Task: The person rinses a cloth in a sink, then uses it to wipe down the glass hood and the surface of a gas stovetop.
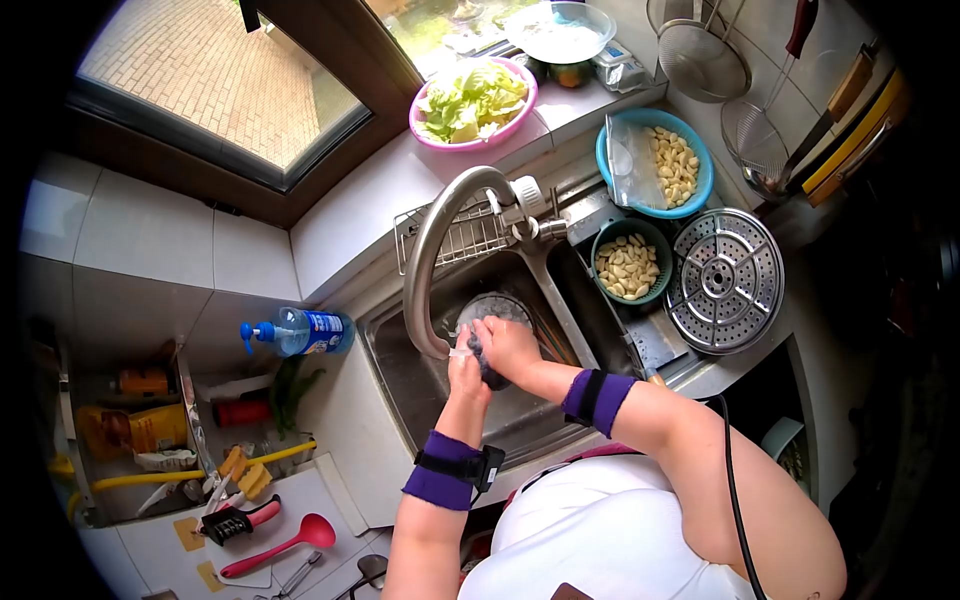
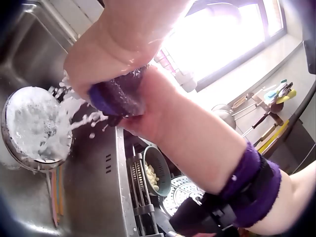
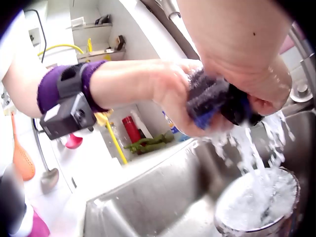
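Note:
Both hands grip a wet, bunched dark grey-blue cloth [image 3: 205,94] under the curved faucet [image 1: 425,235] over the sink. The left hand [image 1: 466,368] is on its left side, the right hand [image 1: 512,350] on its right, with fingers curled round it. Water runs from the cloth in streams, seen in both wrist views. Below, a round metal pot [image 3: 296,192] stands in the sink [image 3: 133,212], full of frothy water. Part of the cloth is hidden inside the hands.
Chopsticks [image 2: 55,197] lie beside the pot. Right of the sink are a green basket [image 1: 663,280] and a blue basin [image 1: 604,160] with peeled garlic cloves, and a steamer plate [image 1: 725,280]. A soap bottle [image 1: 315,332] stands left; a pink bowl [image 1: 527,95] of lettuce sits behind.

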Demonstrator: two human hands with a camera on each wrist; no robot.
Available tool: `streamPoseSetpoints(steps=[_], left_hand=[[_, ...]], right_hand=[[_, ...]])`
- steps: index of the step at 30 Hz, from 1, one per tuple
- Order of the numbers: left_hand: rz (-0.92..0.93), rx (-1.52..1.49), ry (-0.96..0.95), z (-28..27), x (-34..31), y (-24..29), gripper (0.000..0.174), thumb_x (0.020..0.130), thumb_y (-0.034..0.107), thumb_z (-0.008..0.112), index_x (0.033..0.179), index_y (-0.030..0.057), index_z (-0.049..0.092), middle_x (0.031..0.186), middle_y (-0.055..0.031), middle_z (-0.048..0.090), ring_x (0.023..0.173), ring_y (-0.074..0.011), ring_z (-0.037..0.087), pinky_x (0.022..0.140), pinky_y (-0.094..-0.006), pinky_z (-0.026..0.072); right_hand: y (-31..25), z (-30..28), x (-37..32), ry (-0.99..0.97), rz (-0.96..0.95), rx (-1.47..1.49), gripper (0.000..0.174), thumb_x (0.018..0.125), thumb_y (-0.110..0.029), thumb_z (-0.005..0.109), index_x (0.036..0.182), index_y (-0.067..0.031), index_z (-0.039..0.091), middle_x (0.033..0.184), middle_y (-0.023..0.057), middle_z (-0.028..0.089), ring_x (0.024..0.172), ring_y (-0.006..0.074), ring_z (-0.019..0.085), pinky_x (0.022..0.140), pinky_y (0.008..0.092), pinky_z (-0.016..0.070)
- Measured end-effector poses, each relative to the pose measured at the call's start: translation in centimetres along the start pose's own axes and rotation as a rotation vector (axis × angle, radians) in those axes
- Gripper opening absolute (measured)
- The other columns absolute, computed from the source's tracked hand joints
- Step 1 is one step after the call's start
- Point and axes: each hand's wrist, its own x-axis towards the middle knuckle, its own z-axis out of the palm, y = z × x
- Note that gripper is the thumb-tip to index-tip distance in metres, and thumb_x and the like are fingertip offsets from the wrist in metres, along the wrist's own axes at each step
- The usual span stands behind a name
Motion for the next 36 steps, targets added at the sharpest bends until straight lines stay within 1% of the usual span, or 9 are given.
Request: streamPoseSetpoints(steps=[3, 7, 17, 21, 24, 28, 29, 32, 36], left_hand=[[0.007, -0.036, -0.212, -2.2, 1.8, 0.2, 0.026, 0.096, 0.038, 0.057, 0.097, 0.0125, 0.063, 0.093, -0.0033, 0.066, 0.090, -0.0206, 0.063, 0.083, -0.0367, 0.0513], [0.140, 0.172, -0.008, 0.2, -0.6, 0.0, 0.026, 0.097, 0.037, 0.055, 0.098, 0.0124, 0.062, 0.098, -0.0033, 0.065, 0.092, -0.0185, 0.062, 0.084, -0.0337, 0.0503], [0.246, 0.449, -0.124, 0.9, -3.3, 1.3, 0.044, 0.097, 0.034, 0.055, 0.128, 0.0031, 0.054, 0.113, -0.0046, 0.063, 0.105, -0.0162, 0.059, 0.092, -0.0302, 0.0457], [0.294, 0.740, -0.141, -0.3, -3.6, 3.7, 0.038, 0.097, 0.033, 0.057, 0.114, 0.0002, 0.059, 0.104, -0.0032, 0.063, 0.094, -0.0123, 0.057, 0.083, -0.0278, 0.0434], [0.456, 0.864, -0.106, -0.5, -4.0, 4.7, 0.030, 0.097, 0.032, 0.057, 0.097, 0.0022, 0.063, 0.091, -0.0002, 0.061, 0.085, -0.0096, 0.053, 0.078, -0.0266, 0.0414], [0.544, 1.251, -0.186, -1.2, -3.9, 6.1, 0.026, 0.096, 0.024, 0.058, 0.102, -0.0007, 0.063, 0.085, -0.0058, 0.062, 0.080, -0.0168, 0.057, 0.072, -0.0325, 0.0455], [0.909, 1.545, -0.331, -1.8, -3.8, 6.1, 0.025, 0.092, 0.014, 0.058, 0.112, -0.0013, 0.061, 0.089, -0.0156, 0.064, 0.084, -0.0311, 0.062, 0.073, -0.0392, 0.0483], [1.516, 1.801, -0.518, -2.4, -3.2, 5.8, 0.021, 0.095, 0.018, 0.056, 0.098, -0.0025, 0.061, 0.086, -0.0204, 0.063, 0.081, -0.0382, 0.061, 0.073, -0.0432, 0.0468], [0.879, 1.650, -0.474, 0.3, -6.5, 7.0, 0.024, 0.090, 0.007, 0.059, 0.112, -0.0001, 0.060, 0.099, -0.0161, 0.066, 0.090, -0.0341, 0.064, 0.078, -0.0375, 0.0491]], right_hand=[[-1.9, -0.2, -1.9, 0.003, -0.081, 0.010, 0.038, 0.096, -0.038, 0.047, 0.082, -0.0071, 0.064, 0.081, 0.0183, 0.066, 0.076, 0.0412, 0.063, 0.065, 0.0516, 0.0490], [-0.2, -0.7, -0.1, 0.028, 0.005, 0.069, 0.038, 0.097, -0.038, 0.047, 0.081, -0.0087, 0.064, 0.078, 0.0194, 0.065, 0.075, 0.0426, 0.062, 0.065, 0.0515, 0.0490], [2.0, -1.2, 0.2, -0.060, 0.074, 0.085, 0.039, 0.097, -0.039, 0.047, 0.084, -0.0051, 0.061, 0.083, 0.0203, 0.064, 0.079, 0.0430, 0.060, 0.067, 0.0497, 0.0466], [4.8, -0.8, 0.1, -0.128, 0.017, 0.251, 0.035, 0.095, -0.035, 0.054, 0.085, -0.0016, 0.059, 0.083, 0.0201, 0.063, 0.078, 0.0393, 0.061, 0.069, 0.0444, 0.0473], [6.3, -0.5, -1.0, -0.078, 0.007, 0.270, 0.021, 0.091, -0.022, 0.059, 0.099, -0.0035, 0.057, 0.083, 0.0151, 0.064, 0.079, 0.0345, 0.063, 0.073, 0.0421, 0.0484], [6.0, -1.9, -1.4, -0.334, 0.141, 0.334, 0.049, 0.078, -0.007, 0.062, 0.125, -0.0097, 0.048, 0.109, 0.0142, 0.060, 0.099, 0.0323, 0.059, 0.087, 0.0390, 0.0477], [5.5, -2.1, -1.4, -0.251, 0.038, 0.327, 0.057, 0.076, -0.005, 0.061, 0.130, -0.0108, 0.045, 0.117, 0.0152, 0.057, 0.106, 0.0329, 0.057, 0.092, 0.0389, 0.0463], [2.9, -4.0, -0.6, -0.216, -0.281, 0.276, 0.061, 0.069, -0.011, 0.068, 0.128, -0.0100, 0.052, 0.137, 0.0162, 0.043, 0.123, 0.0363, 0.045, 0.106, 0.0399, 0.0378], [2.2, -5.0, 1.1, -0.364, -0.377, 0.071, 0.041, 0.070, -0.029, 0.076, 0.102, -0.0058, 0.066, 0.112, 0.0122, 0.060, 0.105, 0.0303, 0.056, 0.093, 0.0370, 0.0448]])
